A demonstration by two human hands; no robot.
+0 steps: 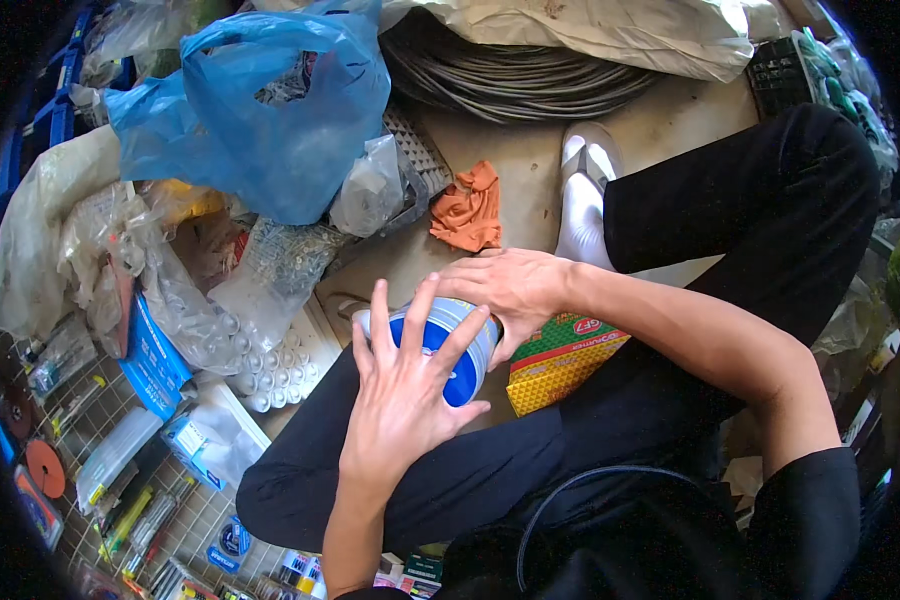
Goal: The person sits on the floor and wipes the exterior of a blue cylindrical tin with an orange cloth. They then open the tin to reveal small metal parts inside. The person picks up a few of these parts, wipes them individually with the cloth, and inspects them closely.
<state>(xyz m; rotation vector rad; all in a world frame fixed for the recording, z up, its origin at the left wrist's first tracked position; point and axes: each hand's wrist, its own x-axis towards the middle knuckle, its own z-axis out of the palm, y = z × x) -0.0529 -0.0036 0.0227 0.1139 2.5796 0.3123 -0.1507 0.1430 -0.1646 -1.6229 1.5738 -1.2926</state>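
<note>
A round can [484,343] with a dark blue lid [462,381] is held above my lap, its lid tilted towards me. The fingers of my left hand [405,375] are spread across the lid, with the thumb along its near edge. My right hand [514,289] wraps around the far side of the can, so much of its wall is hidden. Just right of the can, a green, red and yellow printed package [562,364] lies partly under my right forearm. A crumpled orange cloth or glove [468,208] rests on the floor beyond my hands.
On the left are a blue plastic bag [270,127], clear bags of small hardware [277,259] and a wire rack [67,390] with packaged tools. Coiled dark cable or hose [510,79] lies at the back. A black crate [780,79] stands far right.
</note>
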